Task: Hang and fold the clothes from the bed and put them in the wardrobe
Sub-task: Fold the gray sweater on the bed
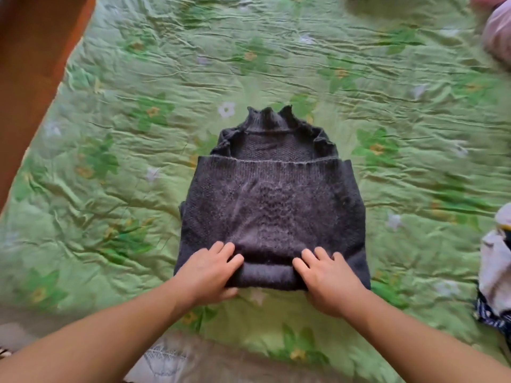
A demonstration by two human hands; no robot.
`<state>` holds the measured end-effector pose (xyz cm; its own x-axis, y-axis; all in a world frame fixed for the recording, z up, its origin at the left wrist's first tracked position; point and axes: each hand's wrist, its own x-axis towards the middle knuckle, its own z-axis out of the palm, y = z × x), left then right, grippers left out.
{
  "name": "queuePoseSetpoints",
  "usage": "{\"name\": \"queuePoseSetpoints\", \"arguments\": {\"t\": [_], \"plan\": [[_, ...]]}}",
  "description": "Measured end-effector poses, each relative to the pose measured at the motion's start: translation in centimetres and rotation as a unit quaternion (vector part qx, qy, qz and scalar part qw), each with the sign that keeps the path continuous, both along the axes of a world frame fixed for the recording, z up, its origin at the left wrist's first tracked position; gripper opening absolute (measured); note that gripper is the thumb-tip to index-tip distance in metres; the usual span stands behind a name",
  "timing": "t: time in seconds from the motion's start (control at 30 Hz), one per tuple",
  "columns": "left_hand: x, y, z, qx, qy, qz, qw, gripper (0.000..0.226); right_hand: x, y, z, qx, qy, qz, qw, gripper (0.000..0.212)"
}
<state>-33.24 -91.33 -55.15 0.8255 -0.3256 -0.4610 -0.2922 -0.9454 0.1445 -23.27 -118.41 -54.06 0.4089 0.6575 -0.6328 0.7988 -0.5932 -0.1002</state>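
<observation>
A green quilted bedspread (276, 51) with a flower print lies under both hands and stretches well beyond them on every side. Far off to the left of the left hand runs a brown wooden surface (30, 64); whether it is floor or bed frame I cannot tell.

The dark knitted sweater (271, 205) lies flat on the bedspread, reaching straight ahead of the hands, its sleeves folded in and its ruffled collar at the far end. Its near edge is turned up into a thick roll between the two hands.

Well to the right of the right hand sits a heap of white and navy clothes (495, 269), and far ahead on that side a blurred pink bundle (497, 40).

The left hand (210, 272) grips the roll, fingers laid over the top and thumb tucked beneath. The right hand (329, 280) curves its fingers over the other end of the roll; its thumb is hidden.
</observation>
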Motion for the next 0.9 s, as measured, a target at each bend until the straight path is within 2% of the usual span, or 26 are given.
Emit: {"name": "queuePoseSetpoints", "arguments": {"t": [0.1, 0.17, 0.2, 0.23, 0.3, 0.37, 0.43, 0.5, 0.53, 0.6, 0.67, 0.7, 0.83, 0.9], "plan": [[3.7, 1.0, 0.7, -0.04, -0.087, 0.056, 0.994, 0.059, 3.5, 1.4, 1.1, 0.06, -0.023, -0.07, 0.995, 0.062], [8.4, 2.3, 0.5, -0.035, -0.156, 0.121, 0.98, 0.047, 7.8, 2.6, 1.1, 0.132, -0.114, -0.132, 0.976, 0.049], [11.0, 3.2, 0.3, -0.017, -0.16, 0.163, 0.973, 0.047, 10.3, 3.0, 0.8, 0.14, -0.141, -0.164, 0.966, 0.044], [13.4, 4.2, 0.0, 0.006, -0.139, 0.211, 0.968, 0.056, 12.8, 3.3, 0.5, 0.123, -0.151, -0.194, 0.962, 0.048], [17.1, 6.1, -0.5, 0.029, -0.062, 0.297, 0.952, 0.078, 17.2, 3.7, -0.2, 0.042, -0.135, -0.233, 0.962, 0.073], [18.9, 7.5, -0.9, 0.021, -0.015, 0.323, 0.946, 0.088, 19.8, 3.6, -1.1, -0.005, -0.121, -0.244, 0.962, 0.081], [19.0, 8.2, -1.0, 0.031, -0.022, 0.303, 0.952, 0.092, 20.9, 3.2, -1.7, -0.009, -0.148, -0.233, 0.961, 0.068], [18.5, 8.7, -0.4, 0.054, -0.052, 0.295, 0.953, 0.09, 20.9, 2.8, -1.1, -0.007, -0.19, -0.204, 0.96, 0.047], [18.1, 9.0, -0.1, 0.058, -0.07, 0.293, 0.952, 0.084, 20.6, 2.5, -0.8, -0.003, -0.205, -0.181, 0.962, 0.038], [17.1, 9.5, 0.5, 0.027, -0.111, 0.274, 0.955, 0.052, 19.8, 2.0, 0.1, 0.034, -0.218, -0.147, 0.964, 0.029], [15.1, 9.7, 1.6, -0.026, -0.123, 0.243, 0.962, 0.021, 17.9, 1.3, 1.6, 0.1, -0.198, -0.141, 0.965, 0.028], [13.7, 9.7, 2.2, -0.046, -0.124, 0.225, 0.965, 0.013, 16.6, 0.6, 2.3, 0.138, -0.179, -0.136, 0.965, 0.029], [5.7, 8.5, 4.7, -0.115, -0.119, 0.14, 0.976, 0.007, 9.5, -3.5, 4.0, 0.203, -0.124, -0.091, 0.967, 0.038], [0.5, 7.8, 5.1, -0.106, -0.091, 0.088, 0.986, 0.012, 5.5, -6.4, 3.9, 0.213, -0.102, -0.071, 0.969, 0.045]]}}
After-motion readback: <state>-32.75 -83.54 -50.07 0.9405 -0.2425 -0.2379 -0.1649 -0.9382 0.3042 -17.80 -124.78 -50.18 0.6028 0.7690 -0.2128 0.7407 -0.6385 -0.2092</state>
